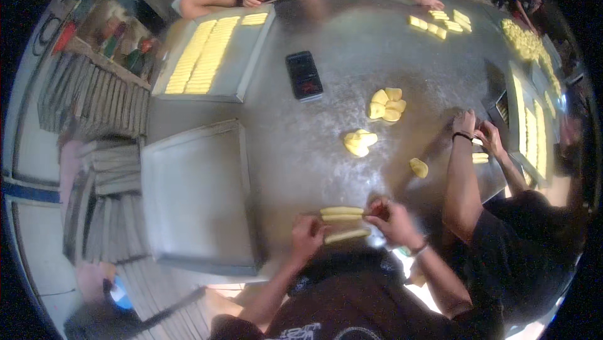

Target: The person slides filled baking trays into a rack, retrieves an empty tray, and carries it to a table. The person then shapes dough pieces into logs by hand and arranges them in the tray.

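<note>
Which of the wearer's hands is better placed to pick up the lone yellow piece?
Right, likely: the right hand is nearer the lone yellow piece, which lies ahead and slightly to its right. The left hand is farther off, at the opposite end of the yellow strips.

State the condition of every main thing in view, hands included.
Left hand: fingers bent, at the rolls' left ends
Right hand: fingers bent, at the rolls' right ends
Dough rolls: long, two side by side, one apart
Dough pieces: loose, in two clusters
Single dough piece: lying apart
Dark phone: lying flat
Upper-left tray: partly filled
Lower-left tray: lying flat
</note>
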Demonstrator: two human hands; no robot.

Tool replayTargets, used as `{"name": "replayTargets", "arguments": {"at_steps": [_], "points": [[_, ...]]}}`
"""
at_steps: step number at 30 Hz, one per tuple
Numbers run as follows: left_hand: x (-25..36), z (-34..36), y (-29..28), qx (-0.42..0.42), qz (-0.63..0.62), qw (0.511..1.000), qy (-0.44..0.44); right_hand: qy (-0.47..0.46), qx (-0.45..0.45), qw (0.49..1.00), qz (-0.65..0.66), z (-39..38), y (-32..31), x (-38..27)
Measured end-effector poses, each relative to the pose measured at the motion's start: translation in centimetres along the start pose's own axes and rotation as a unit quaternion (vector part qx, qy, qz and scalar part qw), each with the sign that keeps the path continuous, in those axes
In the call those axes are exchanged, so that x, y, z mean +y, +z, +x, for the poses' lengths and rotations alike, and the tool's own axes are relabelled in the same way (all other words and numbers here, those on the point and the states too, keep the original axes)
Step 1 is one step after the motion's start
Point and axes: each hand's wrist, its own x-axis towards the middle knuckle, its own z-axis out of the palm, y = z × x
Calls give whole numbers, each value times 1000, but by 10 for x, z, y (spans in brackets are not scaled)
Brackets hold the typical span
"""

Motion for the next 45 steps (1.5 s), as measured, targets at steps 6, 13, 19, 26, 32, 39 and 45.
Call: {"name": "replayTargets", "arguments": {"at_steps": [6, 13, 19, 26, 32, 39, 45], "points": [[34, 3, -13, 82, 121, 983, 107, -245, 61, 933, -255, -4, 35, 17], [-1, 14, -10, -107, 117, 981, 116, -117, -38, 990, -71, -15, 28, -11], [9, -9, -8, -132, -299, 945, -22, -48, -78, 979, 182, -17, 36, -5], [2, -29, 18, -35, -165, 985, 36, -74, 5, 996, 44, -29, 45, 38], [11, -34, 10, -54, 27, 995, 77, -112, 29, 992, -56, -43, 43, 39], [22, -24, -3, -70, -23, 989, 127, -188, 106, 974, -67, -45, 43, 22], [18, -30, 4, -83, 23, 988, 131, -169, 69, 979, -96, -41, 45, 39]]}}
